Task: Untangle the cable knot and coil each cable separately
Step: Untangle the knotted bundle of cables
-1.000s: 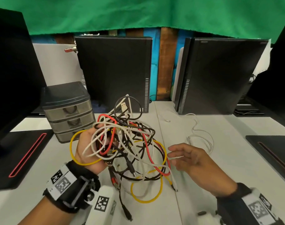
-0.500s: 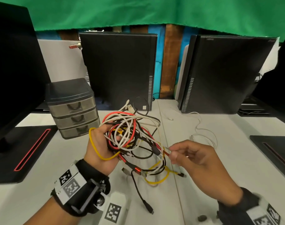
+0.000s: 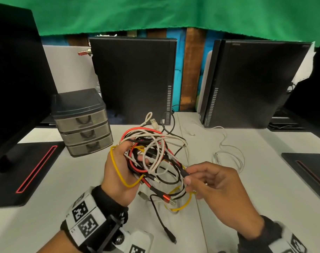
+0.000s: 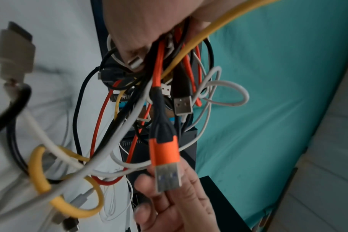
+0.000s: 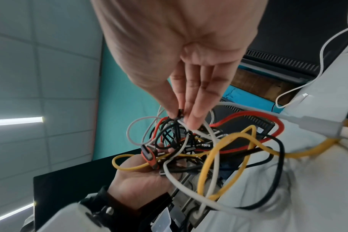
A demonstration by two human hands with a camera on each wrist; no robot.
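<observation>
A knot of cables (image 3: pixel 153 157), red, white, black and yellow, hangs above the white table (image 3: pixel 46 216). My left hand (image 3: pixel 122 167) grips the knot from the left, fingers curled through its loops, a yellow loop (image 3: pixel 117 172) round the hand. My right hand (image 3: pixel 190 177) pinches a black plug (image 3: pixel 184 172) at the knot's right side between thumb and fingertips (image 5: pixel 175 109). A red-sleeved USB plug (image 3: pixel 166 198) and a black cable end (image 3: pixel 171 237) dangle below. In the left wrist view that orange plug (image 4: pixel 165 153) hangs in front of the right hand.
A separate white cable (image 3: pixel 230 156) lies on the table to the right. A grey three-drawer organiser (image 3: pixel 82 123) stands at the left. Two black computer cases (image 3: pixel 135 79) (image 3: pixel 252 84) stand behind. Black pads (image 3: pixel 24 172) (image 3: pixel 308 168) lie at both sides.
My left hand has raised and turned the knot. My right hand has come in from the right, closed its fingers and now pinches a black plug on the knot's right side.
</observation>
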